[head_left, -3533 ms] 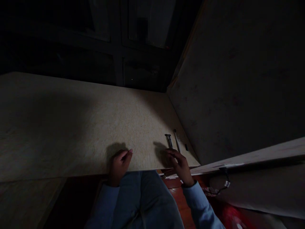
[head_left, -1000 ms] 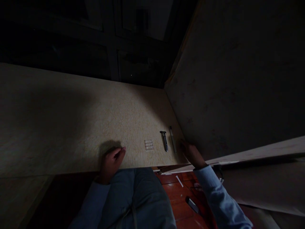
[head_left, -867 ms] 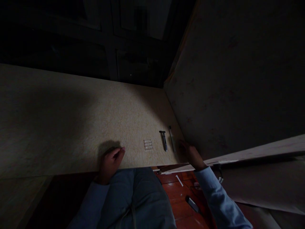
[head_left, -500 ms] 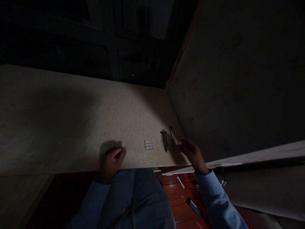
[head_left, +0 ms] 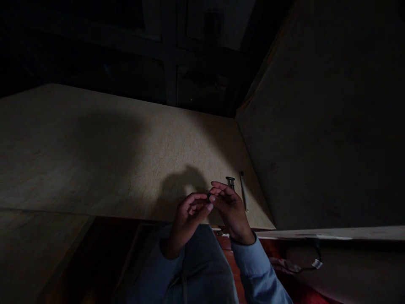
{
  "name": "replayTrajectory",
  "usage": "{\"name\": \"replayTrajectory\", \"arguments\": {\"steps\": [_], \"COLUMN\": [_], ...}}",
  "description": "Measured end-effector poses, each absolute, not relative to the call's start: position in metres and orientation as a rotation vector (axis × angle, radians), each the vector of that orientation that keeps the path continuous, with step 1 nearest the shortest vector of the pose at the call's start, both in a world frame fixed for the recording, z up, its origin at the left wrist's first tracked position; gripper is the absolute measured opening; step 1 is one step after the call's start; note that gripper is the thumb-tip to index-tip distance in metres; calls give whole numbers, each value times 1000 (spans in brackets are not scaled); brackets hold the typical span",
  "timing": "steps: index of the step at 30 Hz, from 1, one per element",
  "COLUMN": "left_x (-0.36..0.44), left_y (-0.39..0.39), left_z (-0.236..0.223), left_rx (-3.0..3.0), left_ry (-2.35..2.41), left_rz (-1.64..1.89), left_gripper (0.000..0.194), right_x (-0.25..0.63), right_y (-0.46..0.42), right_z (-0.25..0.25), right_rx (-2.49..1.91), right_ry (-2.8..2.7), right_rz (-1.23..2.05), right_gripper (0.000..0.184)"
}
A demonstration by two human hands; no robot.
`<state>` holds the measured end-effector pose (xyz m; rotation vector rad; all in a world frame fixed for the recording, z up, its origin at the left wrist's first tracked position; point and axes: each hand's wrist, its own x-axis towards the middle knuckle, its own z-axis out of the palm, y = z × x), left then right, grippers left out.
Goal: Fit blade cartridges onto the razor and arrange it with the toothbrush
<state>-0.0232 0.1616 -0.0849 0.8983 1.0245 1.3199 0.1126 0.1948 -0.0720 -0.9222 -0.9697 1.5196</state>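
My left hand (head_left: 190, 211) and my right hand (head_left: 232, 209) meet above the front edge of the table. Between their fingertips is a small dark object (head_left: 209, 196), pinched from both sides; its kind is too dim to make out. Just behind my right hand lies a razor (head_left: 230, 179) with a dark T-shaped head, its handle partly covered by the fingers. Right of that hand, a thin stick with a dark tip (head_left: 244, 192), perhaps a toothbrush, lies lengthwise on the table.
The pale marbled table (head_left: 126, 160) stretches far to the left, with shadows across it. A wall (head_left: 316, 147) bounds it on the right, and a dark window frame (head_left: 171, 80) stands behind. A cable with a white tag (head_left: 316, 264) hangs at the lower right.
My hands have come together from apart and now pinch a small dark object. My right hand has left the thin stick. The small clear pack on the table is now hidden. The view has shifted left.
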Motion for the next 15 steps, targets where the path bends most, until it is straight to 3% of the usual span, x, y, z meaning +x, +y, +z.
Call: {"name": "replayTrajectory", "arguments": {"steps": [8,15], "left_x": [-26,-35], "left_y": [164,172], "left_z": [-88,-99], "left_rx": [788,957], "left_ry": [1083,1095], "left_rz": [1334,1298], "left_gripper": [41,34], "right_x": [116,129], "right_y": [190,175], "right_z": [-81,-82], "right_rx": [-947,-1091], "right_ry": [-1147,-1767], "right_rz": [1359,742], "right_gripper": [31,32]}}
